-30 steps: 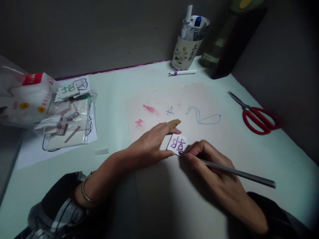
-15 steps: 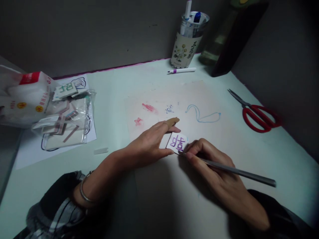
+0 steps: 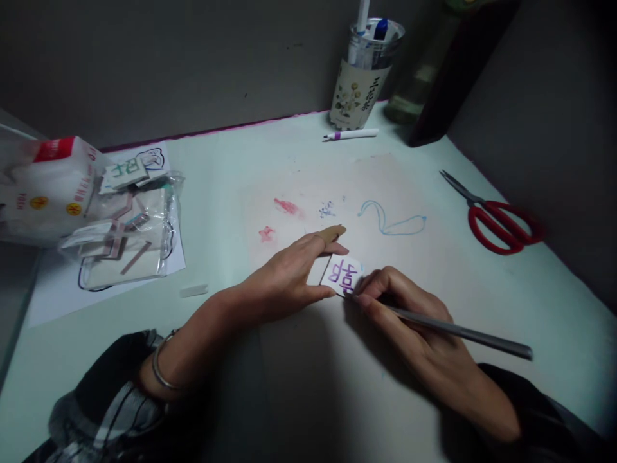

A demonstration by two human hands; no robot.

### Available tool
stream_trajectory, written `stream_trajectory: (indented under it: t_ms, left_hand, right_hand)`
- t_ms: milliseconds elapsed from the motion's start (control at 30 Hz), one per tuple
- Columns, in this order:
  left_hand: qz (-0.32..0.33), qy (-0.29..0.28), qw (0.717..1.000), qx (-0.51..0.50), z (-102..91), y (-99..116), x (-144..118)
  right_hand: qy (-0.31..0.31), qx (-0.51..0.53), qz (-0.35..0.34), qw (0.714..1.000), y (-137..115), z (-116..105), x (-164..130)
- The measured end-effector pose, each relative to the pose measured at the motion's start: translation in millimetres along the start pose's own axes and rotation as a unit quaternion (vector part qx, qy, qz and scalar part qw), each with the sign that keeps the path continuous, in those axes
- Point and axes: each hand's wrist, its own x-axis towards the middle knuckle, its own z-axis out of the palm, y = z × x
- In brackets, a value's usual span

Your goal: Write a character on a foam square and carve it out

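Note:
My left hand (image 3: pixel 284 273) grips a small white block (image 3: pixel 351 265) between thumb and fingers, holding it down on the paper (image 3: pixel 308 360). Purple strokes forming characters cover the block's top, and a dark line crosses it near my fingers. One left finger wears a tan bandage (image 3: pixel 333 234). My right hand (image 3: pixel 409 321) pinches a slim grey pen-shaped tool (image 3: pixel 472 333) close to its working end. That end meets the block's near right edge; my fingertips hide most of the tip. The tool's shaft slants back to the right above my hand.
Red-handled scissors (image 3: pixel 501 218) lie at right. A purple-banded marker (image 3: pixel 354 134) rests before a cup (image 3: pixel 357 96) of pens, beside a dark bottle (image 3: pixel 409 96). At left are a plastic bag (image 3: pixel 62 193), a clear packet (image 3: pixel 130 257), and a small translucent strip (image 3: pixel 193 291).
The tool's tip has shifted slightly at the block's near right edge, and my fingertips now cover more of it. Both hands otherwise keep their hold; the view has moved slightly.

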Motion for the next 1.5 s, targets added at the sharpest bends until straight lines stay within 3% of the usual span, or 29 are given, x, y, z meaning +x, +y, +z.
stream_trajectory:
  t_ms: [1000, 1200, 1500]
  left_hand:
    - [0.0, -0.026, 1.0, -0.014, -3.3, -3, 0]
    - [0.003, -0.011, 1.0, -0.012, -2.4, -2, 0]
    - [0.002, 0.024, 1.0, 0.015, 5.4, 0, -2]
  right_hand:
    - [-0.03, -0.001, -0.043, 0.999, -3, -4, 2]
    - [-0.037, 0.011, -0.036, 0.999, -1, -7, 1]
    - [0.056, 0.113, -0.013, 0.992, 11, -4, -1]
